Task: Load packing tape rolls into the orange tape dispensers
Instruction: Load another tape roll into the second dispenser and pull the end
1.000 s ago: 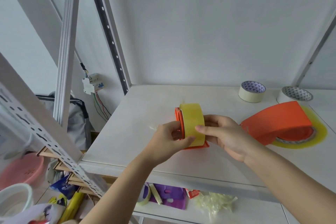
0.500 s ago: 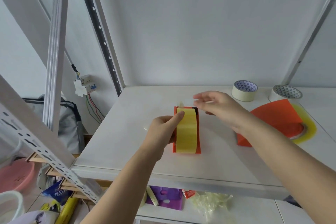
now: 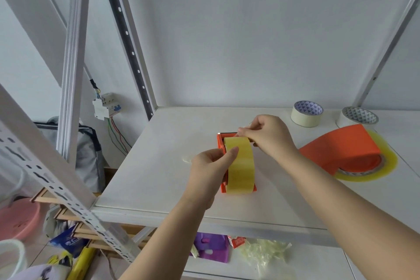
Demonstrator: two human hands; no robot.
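A yellowish packing tape roll stands on edge inside a small orange tape dispenser on the white shelf. My left hand grips the roll and the dispenser's left side, thumb on top of the roll. My right hand is at the dispenser's far end, fingers pinched on the clear tape end near the blade. A second orange dispenser lies on its side to the right, with a clear yellow roll in it.
Two cream tape rolls with patterned cores, one left of the other, stand at the back right. Metal shelf uprights frame the left. A lower shelf holds purple packaging and crumpled tape. Clutter lies on the floor at left.
The roll and dispenser were set down flat on the shelf. My right hand left the roll, rose, then came down to pinch the tape end at the dispenser's far end.
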